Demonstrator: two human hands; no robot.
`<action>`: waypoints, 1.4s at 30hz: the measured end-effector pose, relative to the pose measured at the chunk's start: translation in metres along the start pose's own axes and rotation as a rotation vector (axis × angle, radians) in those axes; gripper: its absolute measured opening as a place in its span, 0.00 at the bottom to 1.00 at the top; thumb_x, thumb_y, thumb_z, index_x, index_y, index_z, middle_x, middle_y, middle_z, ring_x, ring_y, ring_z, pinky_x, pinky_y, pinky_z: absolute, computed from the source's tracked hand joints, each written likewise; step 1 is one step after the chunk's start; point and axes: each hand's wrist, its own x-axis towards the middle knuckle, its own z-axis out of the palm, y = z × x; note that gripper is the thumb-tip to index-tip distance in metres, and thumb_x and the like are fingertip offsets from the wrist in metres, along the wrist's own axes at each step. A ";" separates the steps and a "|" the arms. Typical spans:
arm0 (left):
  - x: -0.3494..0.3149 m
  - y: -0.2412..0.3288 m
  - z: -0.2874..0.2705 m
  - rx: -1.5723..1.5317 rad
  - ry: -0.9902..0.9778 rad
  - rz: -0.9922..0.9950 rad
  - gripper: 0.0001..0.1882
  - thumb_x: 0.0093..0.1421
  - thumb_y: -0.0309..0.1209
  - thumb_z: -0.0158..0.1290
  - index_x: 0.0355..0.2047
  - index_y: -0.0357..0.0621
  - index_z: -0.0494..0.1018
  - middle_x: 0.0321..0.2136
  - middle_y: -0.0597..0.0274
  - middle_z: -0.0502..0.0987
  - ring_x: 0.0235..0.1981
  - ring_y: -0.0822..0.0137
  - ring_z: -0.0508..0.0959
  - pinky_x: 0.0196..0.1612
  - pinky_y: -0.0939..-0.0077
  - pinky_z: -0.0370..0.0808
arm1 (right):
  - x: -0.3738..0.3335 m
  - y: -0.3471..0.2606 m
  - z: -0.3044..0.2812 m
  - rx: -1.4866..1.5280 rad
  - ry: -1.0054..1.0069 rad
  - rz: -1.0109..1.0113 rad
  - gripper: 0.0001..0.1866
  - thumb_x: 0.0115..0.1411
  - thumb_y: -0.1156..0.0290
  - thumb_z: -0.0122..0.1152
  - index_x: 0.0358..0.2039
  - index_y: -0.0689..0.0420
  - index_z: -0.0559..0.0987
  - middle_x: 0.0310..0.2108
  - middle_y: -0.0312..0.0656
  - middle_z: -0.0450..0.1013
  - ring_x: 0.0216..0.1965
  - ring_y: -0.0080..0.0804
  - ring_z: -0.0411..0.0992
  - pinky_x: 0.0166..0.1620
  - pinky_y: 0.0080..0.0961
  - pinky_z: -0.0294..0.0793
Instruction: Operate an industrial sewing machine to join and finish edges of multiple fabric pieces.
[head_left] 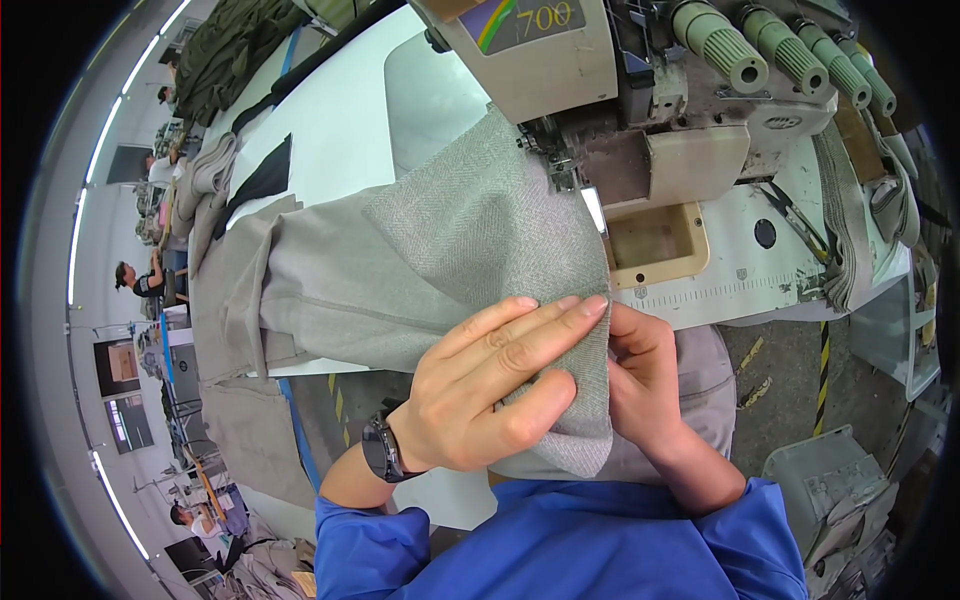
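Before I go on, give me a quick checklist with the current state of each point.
1. Left hand on the grey herringbone fabric: ok, resting on top near its right edge.
2. Right hand at that edge: ok, its fingers partly hidden by fabric.
3. Both hands clear of the sewing machine's presser foot: ok.
4. Fabric clamped under the foot: cannot tell.
5. Layers lined up at the fingers: cannot tell; hands cover them.
6. Wristwatch clear of the foot: ok.
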 end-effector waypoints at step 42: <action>0.024 -0.039 0.001 0.455 -0.024 0.075 0.22 0.46 0.27 0.53 0.45 0.41 0.75 0.47 0.55 0.76 0.46 0.59 0.77 0.46 0.68 0.71 | 0.028 -0.006 -0.003 -0.029 -0.039 -0.044 0.10 0.60 0.81 0.51 0.42 0.69 0.74 0.34 0.37 0.75 0.36 0.15 0.71 0.38 0.14 0.71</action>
